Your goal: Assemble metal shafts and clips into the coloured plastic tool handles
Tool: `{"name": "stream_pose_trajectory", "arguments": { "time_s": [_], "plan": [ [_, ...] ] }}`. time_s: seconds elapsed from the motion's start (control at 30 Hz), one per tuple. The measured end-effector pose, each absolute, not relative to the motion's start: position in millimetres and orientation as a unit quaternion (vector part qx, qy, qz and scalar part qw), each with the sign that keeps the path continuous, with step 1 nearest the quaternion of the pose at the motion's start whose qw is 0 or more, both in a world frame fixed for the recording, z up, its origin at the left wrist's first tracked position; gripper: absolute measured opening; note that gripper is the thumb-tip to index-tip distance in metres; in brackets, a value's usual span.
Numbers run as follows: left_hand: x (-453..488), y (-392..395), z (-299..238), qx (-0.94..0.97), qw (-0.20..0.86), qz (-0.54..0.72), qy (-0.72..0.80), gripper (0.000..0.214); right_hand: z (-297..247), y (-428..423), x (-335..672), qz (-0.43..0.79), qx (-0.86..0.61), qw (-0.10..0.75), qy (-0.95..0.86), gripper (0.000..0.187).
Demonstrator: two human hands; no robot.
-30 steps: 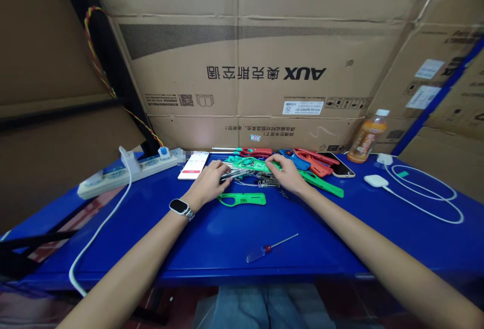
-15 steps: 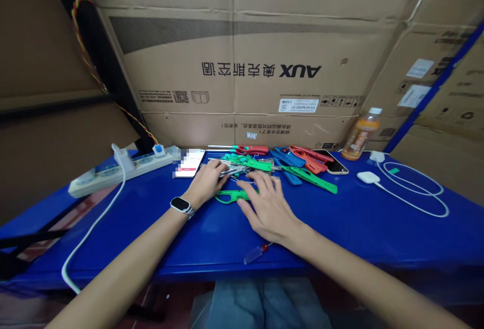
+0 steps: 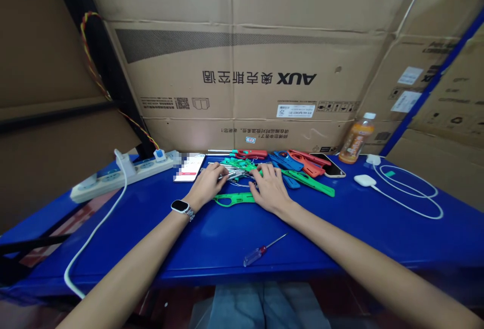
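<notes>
My left hand (image 3: 207,186), with a watch (image 3: 180,206) on its wrist, rests curved against the left side of a pile of metal tubes (image 3: 234,173) and green lighter parts (image 3: 230,161). Its thumb stands apart from its fingers. From the right, my right hand (image 3: 270,187) lies over the pile, fingers stretched forward and hiding part of it. Just in front of the pile is a green lighter shell half (image 3: 236,198), its right end by my right thumb. A screwdriver (image 3: 260,253) with a clear and red handle lies near the table's front edge.
Behind the pile lies a red lighter (image 3: 251,154). Blue shells (image 3: 287,161), red shells (image 3: 308,163) and a green shell (image 3: 313,183) are at right, beside a phone (image 3: 333,166), a bottle (image 3: 356,140) and a white charger (image 3: 365,181). Leftward are another phone (image 3: 193,166) and a power strip (image 3: 109,182).
My right hand has moved forward onto the pile, and its fingers are closer together. More of the screwdriver shows. My left hand has barely moved.
</notes>
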State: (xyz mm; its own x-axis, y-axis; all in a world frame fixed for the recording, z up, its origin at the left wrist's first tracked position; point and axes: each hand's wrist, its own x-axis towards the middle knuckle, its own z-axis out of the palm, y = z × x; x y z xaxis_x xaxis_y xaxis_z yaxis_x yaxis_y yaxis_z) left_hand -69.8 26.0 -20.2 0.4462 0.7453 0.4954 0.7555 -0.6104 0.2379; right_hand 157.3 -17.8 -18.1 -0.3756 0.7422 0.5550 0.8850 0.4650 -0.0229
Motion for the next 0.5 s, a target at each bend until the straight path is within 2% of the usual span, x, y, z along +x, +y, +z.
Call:
{"name": "stream_pose_trajectory", "arguments": {
  "time_s": [0.13, 0.27, 0.5],
  "plan": [
    [-71, 27, -19, -0.849, 0.011, -0.293, -0.440, 0.013, -12, 7, 168, -0.117, -0.516, 0.257, -0.809, 0.030],
    [-73, 27, -17, -0.852, 0.020, -0.290, -0.437, 0.014, -7, 28, 176, -0.083, -0.507, 0.241, -0.823, 0.021],
    [-73, 23, -10, -0.859, -0.004, -0.302, -0.414, 0.021, -5, 47, 184, -0.009, -0.532, 0.283, -0.798, 0.014]
  ]
}}
